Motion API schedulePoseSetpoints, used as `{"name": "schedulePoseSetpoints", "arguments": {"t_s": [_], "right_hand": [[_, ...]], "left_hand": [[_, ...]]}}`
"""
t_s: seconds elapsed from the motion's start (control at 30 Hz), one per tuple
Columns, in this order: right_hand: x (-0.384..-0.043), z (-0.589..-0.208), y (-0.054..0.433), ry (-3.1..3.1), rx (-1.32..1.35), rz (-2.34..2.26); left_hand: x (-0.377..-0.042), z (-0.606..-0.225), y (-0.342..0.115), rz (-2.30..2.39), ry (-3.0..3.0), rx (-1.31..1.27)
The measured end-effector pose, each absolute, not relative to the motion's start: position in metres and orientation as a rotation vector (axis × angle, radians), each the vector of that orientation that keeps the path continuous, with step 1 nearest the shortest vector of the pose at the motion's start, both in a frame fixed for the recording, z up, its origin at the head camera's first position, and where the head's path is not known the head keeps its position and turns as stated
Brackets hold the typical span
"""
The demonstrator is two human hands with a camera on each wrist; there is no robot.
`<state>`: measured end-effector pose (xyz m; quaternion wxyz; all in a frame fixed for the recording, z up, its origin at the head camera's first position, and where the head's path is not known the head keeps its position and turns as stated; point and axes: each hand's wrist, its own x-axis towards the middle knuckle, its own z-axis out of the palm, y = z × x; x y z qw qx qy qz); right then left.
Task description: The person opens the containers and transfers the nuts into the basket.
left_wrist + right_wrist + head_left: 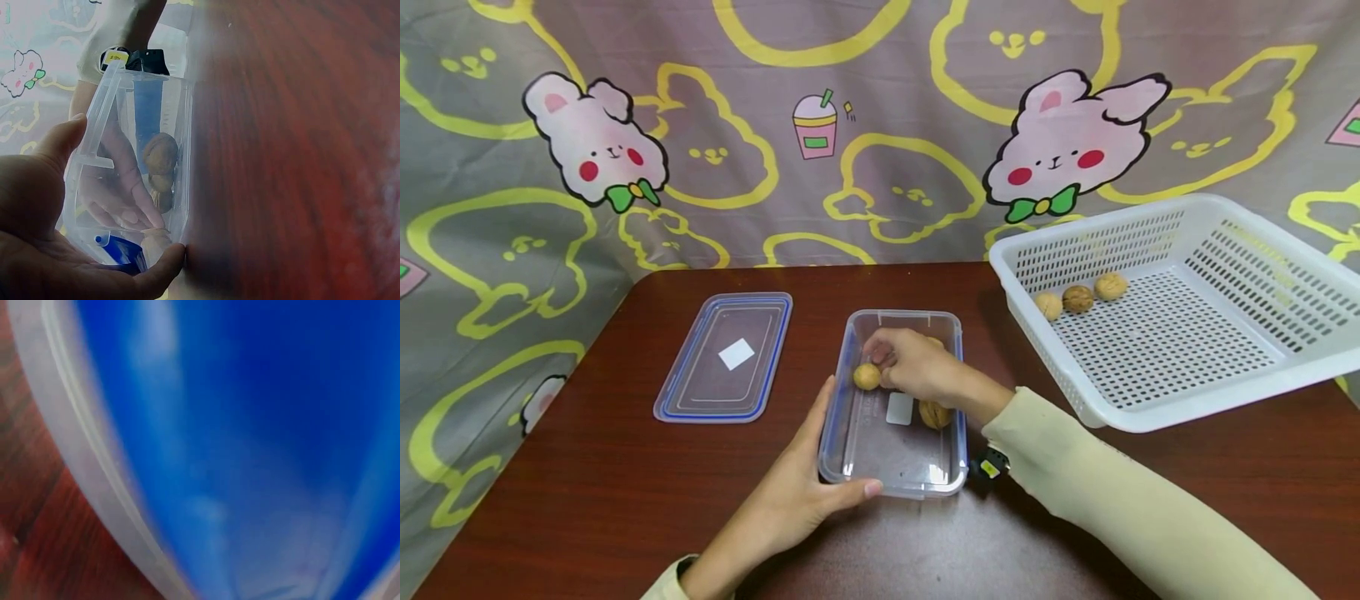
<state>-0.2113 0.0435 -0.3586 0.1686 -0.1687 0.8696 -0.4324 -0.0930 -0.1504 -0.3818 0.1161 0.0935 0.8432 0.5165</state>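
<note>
A clear plastic food container (891, 454) with bluish sides stands on the table, and my left hand (801, 492) grips its near left corner, thumb over the rim. Inside the container, my right hand (917, 364) pinches a pale walnut (867, 377) by the left wall. More walnuts (936, 414) lie along the right wall, partly hidden under the right hand. In the left wrist view, walnuts (160, 154) show through the clear wall, and the right fingers reach down to one at the end. The right wrist view is filled by the container's blurred blue side (250, 450).
A clear lid (707, 396) with a blue seal and white label lies flat on the left. At the right stands a white perforated basket (1120, 417) with walnuts (1078, 299) in its far left corner. A patterned curtain (880, 108) hangs behind the brown table (602, 467).
</note>
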Motion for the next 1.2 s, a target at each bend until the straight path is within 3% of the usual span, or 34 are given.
{"name": "schedulePoseSetpoints", "arguments": {"t_s": [0.6,1.2], "right_hand": [[-0.214,-0.365,0.042,1.951,-0.304,-1.652],[-0.203,-0.351,0.054,1.883,-0.383,-1.791]], "left_hand": [[-0.094,-0.382,-0.151,1.495,2.466,0.295],[-0.093,-0.382,-0.152,1.509,2.447,0.296]]}}
